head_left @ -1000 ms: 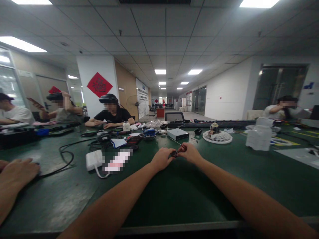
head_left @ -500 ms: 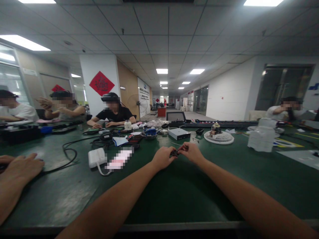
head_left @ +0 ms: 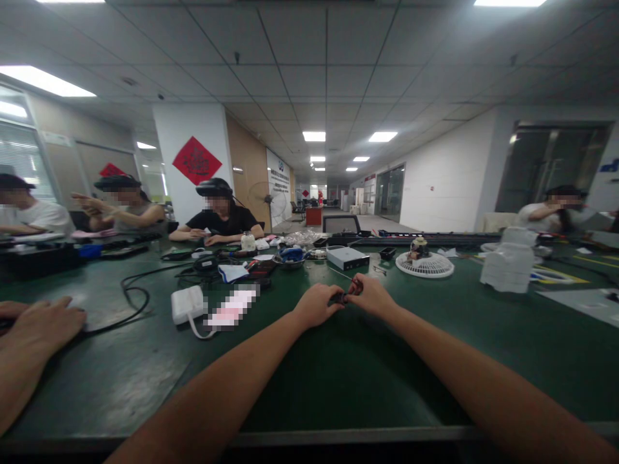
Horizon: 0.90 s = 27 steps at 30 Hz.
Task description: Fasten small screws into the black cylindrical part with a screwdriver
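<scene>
Above the green table, my left hand (head_left: 316,304) is closed around a small dark part (head_left: 337,299), mostly hidden by the fingers. Close against it, my right hand (head_left: 371,295) is closed, with its fingertips touching or almost touching that part. A thin screwdriver (head_left: 342,275) rests in the right hand, its slim metal shaft pointing away to the upper left. Its reddish handle is largely covered by the fingers. Just beyond both hands lies a white-and-black box-shaped device (head_left: 347,258).
A white adapter (head_left: 187,305) with a cable lies left of my arms. Further right are a white fan grille (head_left: 424,265) and white moulded foam (head_left: 509,261). Another person's hand (head_left: 46,325) rests at the left edge. Several people sit around the table (head_left: 309,393).
My right fingers have shifted slightly on the screwdriver and its shaft has tilted and moved upward a little. My left hand stays nearly still with the dark part.
</scene>
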Each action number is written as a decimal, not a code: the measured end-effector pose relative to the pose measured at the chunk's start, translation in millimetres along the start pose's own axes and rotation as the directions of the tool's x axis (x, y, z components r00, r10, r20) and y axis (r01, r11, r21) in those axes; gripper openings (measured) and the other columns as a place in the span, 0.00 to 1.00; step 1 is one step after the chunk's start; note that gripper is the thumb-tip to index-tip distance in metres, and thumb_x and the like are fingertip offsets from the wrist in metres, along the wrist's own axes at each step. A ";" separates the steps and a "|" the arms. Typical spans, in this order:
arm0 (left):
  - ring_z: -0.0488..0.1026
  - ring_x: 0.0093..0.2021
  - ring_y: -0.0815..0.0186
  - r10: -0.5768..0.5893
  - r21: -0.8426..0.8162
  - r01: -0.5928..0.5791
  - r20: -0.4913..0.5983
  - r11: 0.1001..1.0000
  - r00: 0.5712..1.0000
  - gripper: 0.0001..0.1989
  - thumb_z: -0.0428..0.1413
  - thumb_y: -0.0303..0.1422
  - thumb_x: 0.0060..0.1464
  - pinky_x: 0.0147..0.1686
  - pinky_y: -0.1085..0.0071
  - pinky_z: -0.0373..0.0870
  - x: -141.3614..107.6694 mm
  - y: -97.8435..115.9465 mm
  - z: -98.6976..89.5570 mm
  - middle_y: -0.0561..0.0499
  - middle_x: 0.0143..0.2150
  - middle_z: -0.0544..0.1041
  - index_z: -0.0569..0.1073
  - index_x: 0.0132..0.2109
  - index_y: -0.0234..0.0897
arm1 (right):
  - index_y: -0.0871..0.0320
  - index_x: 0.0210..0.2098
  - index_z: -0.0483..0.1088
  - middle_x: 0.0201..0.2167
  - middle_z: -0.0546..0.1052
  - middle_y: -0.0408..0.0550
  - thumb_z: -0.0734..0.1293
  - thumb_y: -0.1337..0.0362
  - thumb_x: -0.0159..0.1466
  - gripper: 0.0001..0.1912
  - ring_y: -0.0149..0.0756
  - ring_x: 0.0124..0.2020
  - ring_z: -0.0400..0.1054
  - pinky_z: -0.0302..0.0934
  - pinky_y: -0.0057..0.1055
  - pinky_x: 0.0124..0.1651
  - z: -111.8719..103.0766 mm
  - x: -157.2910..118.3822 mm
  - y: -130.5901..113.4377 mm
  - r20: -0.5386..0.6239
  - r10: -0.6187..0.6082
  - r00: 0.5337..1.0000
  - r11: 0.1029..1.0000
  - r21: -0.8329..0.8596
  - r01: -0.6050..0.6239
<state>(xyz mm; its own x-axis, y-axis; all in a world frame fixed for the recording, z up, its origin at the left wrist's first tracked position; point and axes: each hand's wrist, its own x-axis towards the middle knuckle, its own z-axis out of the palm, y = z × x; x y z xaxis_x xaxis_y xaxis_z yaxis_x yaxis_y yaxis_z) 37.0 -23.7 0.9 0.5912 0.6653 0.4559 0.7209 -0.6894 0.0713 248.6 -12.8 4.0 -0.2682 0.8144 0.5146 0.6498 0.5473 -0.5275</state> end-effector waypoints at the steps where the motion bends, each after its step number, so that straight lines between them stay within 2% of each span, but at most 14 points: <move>1: 0.75 0.47 0.56 -0.009 -0.009 0.009 -0.009 1.000 1.000 0.16 0.58 0.41 0.60 0.48 0.63 0.68 -0.1 -0.2 0.1 0.46 0.46 0.80 0.74 0.53 0.40 | 0.56 0.31 0.68 0.28 0.77 0.40 0.75 0.63 0.53 0.12 0.33 0.29 0.70 0.57 0.28 0.32 -0.1 -0.1 0.0 0.000 -0.005 1.000 1.000 0.005 0.005; 4: 0.75 0.47 0.56 0.001 -0.031 -0.001 0.008 1.000 1.000 0.16 0.58 0.41 0.60 0.49 0.63 0.68 -0.6 -0.3 -0.7 0.47 0.47 0.80 0.73 0.53 0.41 | 0.56 0.31 0.68 0.28 0.77 0.40 0.76 0.61 0.54 0.13 0.33 0.28 0.69 0.55 0.27 0.31 -1.5 0.0 0.2 0.023 -0.017 1.000 1.000 -0.011 0.017; 8: 0.75 0.49 0.57 0.057 -0.059 -0.053 0.064 0.997 0.996 0.16 0.58 0.39 0.60 0.52 0.63 0.67 -0.6 0.0 -2.8 0.48 0.48 0.80 0.73 0.54 0.42 | 0.56 0.30 0.70 0.26 0.76 0.40 0.76 0.60 0.54 0.12 0.33 0.27 0.68 0.52 0.28 0.30 -6.3 -0.1 -0.5 0.046 -0.059 0.997 0.987 -0.149 0.065; 13: 0.74 0.54 0.58 0.127 -0.120 -0.115 0.100 0.986 0.987 0.19 0.56 0.37 0.63 0.56 0.63 0.64 0.5 -3.1 -0.3 0.49 0.54 0.78 0.70 0.59 0.44 | 0.55 0.32 0.72 0.28 0.78 0.43 0.77 0.60 0.55 0.11 0.36 0.30 0.69 0.50 0.29 0.32 -11.9 -0.6 -4.5 0.068 -0.152 0.986 0.931 -0.326 0.166; 17: 0.74 0.55 0.59 0.162 -0.169 -0.142 0.113 0.975 0.980 0.21 0.53 0.38 0.65 0.58 0.64 0.64 1.1 -6.5 2.5 0.47 0.55 0.78 0.67 0.63 0.42 | 0.54 0.35 0.73 0.32 0.79 0.46 0.75 0.61 0.58 0.09 0.38 0.33 0.71 0.50 0.29 0.33 -13.6 -0.4 -6.2 0.124 -0.210 0.970 0.873 -0.422 0.243; 20: 0.75 0.53 0.60 0.207 -0.218 -0.176 0.131 0.960 0.970 0.18 0.51 0.37 0.66 0.56 0.67 0.65 1.1 -6.0 0.0 0.47 0.53 0.78 0.70 0.60 0.41 | 0.55 0.36 0.73 0.34 0.79 0.46 0.74 0.61 0.60 0.07 0.38 0.35 0.71 0.51 0.29 0.34 -15.9 -0.8 -5.7 0.175 -0.282 0.943 0.834 -0.441 0.331; 24: 0.74 0.53 0.60 0.209 -0.243 -0.169 0.152 0.955 0.966 0.15 0.49 0.37 0.67 0.55 0.67 0.66 0.1 -1.5 -6.0 0.48 0.53 0.78 0.71 0.57 0.41 | 0.55 0.35 0.73 0.35 0.79 0.46 0.72 0.63 0.62 0.04 0.36 0.35 0.71 0.51 0.29 0.35 -18.9 -2.1 -5.1 0.244 -0.369 0.897 0.795 -0.416 0.440; 25: 0.74 0.53 0.60 0.208 -0.246 -0.166 0.156 0.955 0.966 0.15 0.48 0.37 0.68 0.55 0.67 0.66 -0.2 -0.4 -6.9 0.48 0.53 0.78 0.71 0.57 0.41 | 0.56 0.35 0.73 0.35 0.79 0.46 0.72 0.64 0.62 0.04 0.36 0.35 0.71 0.51 0.29 0.35 -18.6 -2.0 -4.8 0.239 -0.372 0.897 0.801 -0.406 0.441; 27: 0.73 0.54 0.60 0.198 -0.232 -0.159 0.155 0.960 0.968 0.16 0.47 0.36 0.68 0.55 0.66 0.65 -0.9 1.3 -7.4 0.47 0.54 0.77 0.70 0.58 0.40 | 0.56 0.33 0.73 0.33 0.78 0.45 0.72 0.64 0.60 0.05 0.35 0.34 0.70 0.51 0.28 0.34 -16.1 -1.2 -3.1 0.190 -0.330 0.925 0.848 -0.371 0.379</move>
<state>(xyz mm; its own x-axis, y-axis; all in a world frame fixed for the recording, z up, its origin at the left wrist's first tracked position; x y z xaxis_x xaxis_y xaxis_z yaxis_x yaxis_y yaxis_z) 34.8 -27.3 7.1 0.7710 0.5519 0.3176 0.5138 -0.8339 0.2018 258.3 -18.5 15.9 -0.5976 0.6090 0.5215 0.7131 0.7011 -0.0017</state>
